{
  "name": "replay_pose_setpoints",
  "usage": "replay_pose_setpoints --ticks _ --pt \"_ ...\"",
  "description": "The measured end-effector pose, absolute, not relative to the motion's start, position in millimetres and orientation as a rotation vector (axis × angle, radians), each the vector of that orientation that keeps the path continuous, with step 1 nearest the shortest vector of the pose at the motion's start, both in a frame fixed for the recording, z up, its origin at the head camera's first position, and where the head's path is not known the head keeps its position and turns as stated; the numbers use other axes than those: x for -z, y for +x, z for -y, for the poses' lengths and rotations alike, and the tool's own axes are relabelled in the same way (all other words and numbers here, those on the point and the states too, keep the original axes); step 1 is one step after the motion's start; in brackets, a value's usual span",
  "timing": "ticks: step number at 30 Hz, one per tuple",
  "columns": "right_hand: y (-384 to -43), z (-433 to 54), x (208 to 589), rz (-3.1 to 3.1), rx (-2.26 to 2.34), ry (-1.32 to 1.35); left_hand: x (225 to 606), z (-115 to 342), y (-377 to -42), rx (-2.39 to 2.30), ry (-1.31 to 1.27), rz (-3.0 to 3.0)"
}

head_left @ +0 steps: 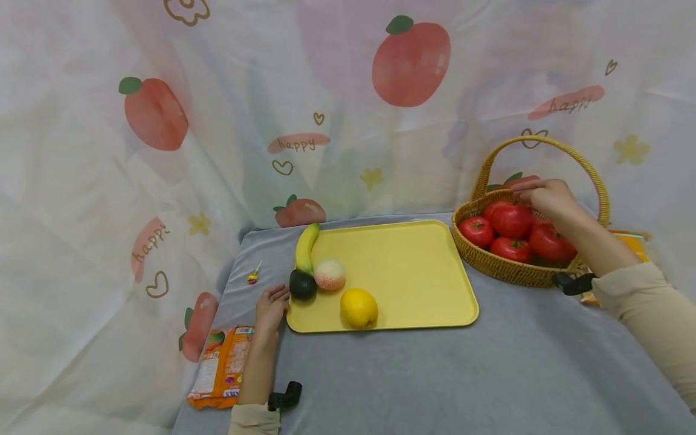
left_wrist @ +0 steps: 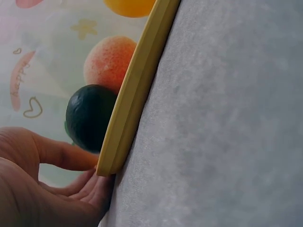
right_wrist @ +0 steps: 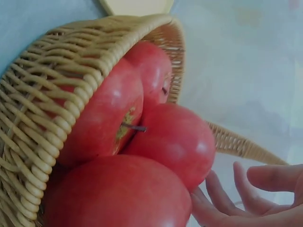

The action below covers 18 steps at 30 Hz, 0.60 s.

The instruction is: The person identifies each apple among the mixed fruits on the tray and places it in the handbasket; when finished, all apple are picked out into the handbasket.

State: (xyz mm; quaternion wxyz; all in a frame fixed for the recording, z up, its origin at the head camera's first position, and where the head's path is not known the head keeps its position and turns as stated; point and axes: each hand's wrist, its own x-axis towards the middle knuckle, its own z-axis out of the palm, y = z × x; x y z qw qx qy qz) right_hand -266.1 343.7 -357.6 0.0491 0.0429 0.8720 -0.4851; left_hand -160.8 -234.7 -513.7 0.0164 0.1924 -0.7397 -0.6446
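Beside the left edge of a yellow tray, my left hand touches the rim near its front corner. A dark green avocado-like fruit sits just inside that rim, against a peach. A banana and a yellow fruit also lie on the tray. My right hand reaches under the handle of a wicker basket holding several red apples. In the right wrist view its loosely bent fingers are beside one apple; whether the fingertips touch it, I cannot tell.
An orange snack bag lies by my left forearm, with a lollipop farther back. Another yellow-orange packet is partly hidden behind the basket and right arm. A printed curtain hangs behind the grey cloth.
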Motion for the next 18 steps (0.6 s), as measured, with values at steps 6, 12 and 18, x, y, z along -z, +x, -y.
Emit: replay_pose_setpoints --ticks 6,12,18 --pt "-256 -334 353 -2.71 1.545 0.179 504 234 -160 2.029 0.591 2.27" --pt "-247 -318 351 -2.747 1.608 0.177 484 236 -159 1.988 0.555 2.241" --pt "-238 -298 357 -2.874 1.521 0.06 461 240 -154 1.879 0.488 2.279"
